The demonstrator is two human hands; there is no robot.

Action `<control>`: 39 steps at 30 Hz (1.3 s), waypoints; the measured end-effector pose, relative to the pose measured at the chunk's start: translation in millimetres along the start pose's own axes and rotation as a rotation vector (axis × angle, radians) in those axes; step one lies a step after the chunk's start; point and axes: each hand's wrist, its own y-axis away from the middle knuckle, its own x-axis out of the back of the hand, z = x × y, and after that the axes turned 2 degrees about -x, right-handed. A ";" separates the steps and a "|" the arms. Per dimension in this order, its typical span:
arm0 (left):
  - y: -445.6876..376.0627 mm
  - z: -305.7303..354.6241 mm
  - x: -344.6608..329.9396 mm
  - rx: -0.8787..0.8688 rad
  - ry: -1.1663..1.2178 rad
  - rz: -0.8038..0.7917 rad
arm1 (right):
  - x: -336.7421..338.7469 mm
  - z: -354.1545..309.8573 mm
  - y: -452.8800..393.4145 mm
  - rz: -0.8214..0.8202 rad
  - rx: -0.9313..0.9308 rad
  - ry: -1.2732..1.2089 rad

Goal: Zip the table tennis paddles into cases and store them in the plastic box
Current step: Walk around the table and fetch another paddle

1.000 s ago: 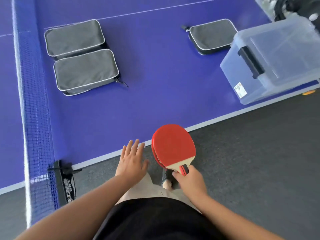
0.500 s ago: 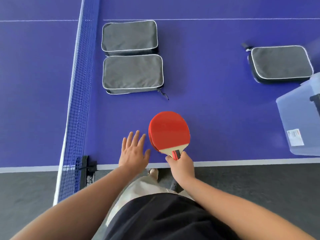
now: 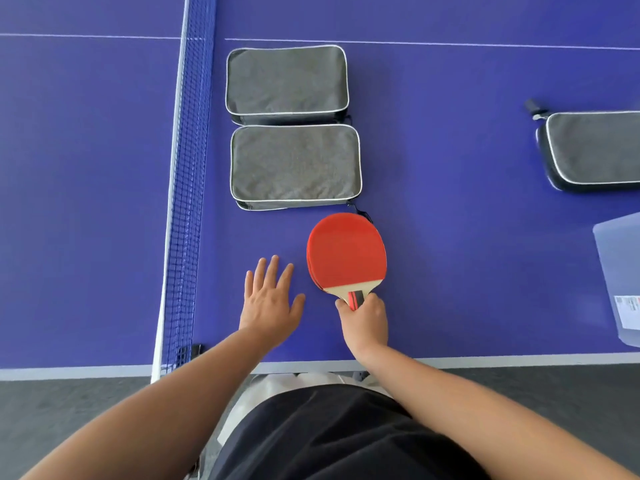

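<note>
Head view, items as seen over your own forearms at the near edge of the table (image 3: 450,237), a purple-blue playing surface with white lines. Item one: your right hand (image 3: 365,325), fingers curled round the handle of the paddles (image 3: 346,252), a stack with red rubber facing up and several blade edges showing along its left side; the exact count cannot be told. The stack sits above the table just near of the closest case, its far rim overlapping that case's zip cord. Item two: your left hand (image 3: 268,303), fingers straight and slightly spread, palm down over the table, holding nothing, just left of the paddles and apart from them; whether it touches the surface cannot be told. Item three: near grey case (image 3: 294,164), flat, white piping round its edge, lying right of the net. Item four: far grey case (image 3: 285,79), same make, directly beyond the near one, their long edges just beside each other. Item five: third grey case (image 3: 595,148), well apart at the right, partly cut off by the frame edge. Item six: plastic box (image 3: 620,271), translucent, at the right edge, a white label on its near wall, only a corner in view. Item seven: net (image 3: 188,168), dark blue mesh running from near to far on the left.
</note>
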 end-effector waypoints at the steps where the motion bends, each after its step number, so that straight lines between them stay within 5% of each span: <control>1: -1.0 -2.1 0.5 -0.004 0.010 0.002 | -2.9 -0.2 0.6 0.002 0.000 0.008; 13: 8.4 -15.5 -10.0 0.012 0.060 -0.009 | -16.4 3.6 7.2 0.063 -0.014 0.089; 24: 4.5 6.2 -1.4 0.004 0.143 0.060 | 15.2 47.2 20.6 -0.005 0.392 0.346; 33: -6.2 75.8 2.6 -0.085 0.191 0.133 | 70.2 61.1 -2.6 -0.132 0.461 0.534; 39: -32.7 170.2 -5.2 -0.146 0.210 0.133 | 164.8 71.9 -51.2 0.015 0.555 0.462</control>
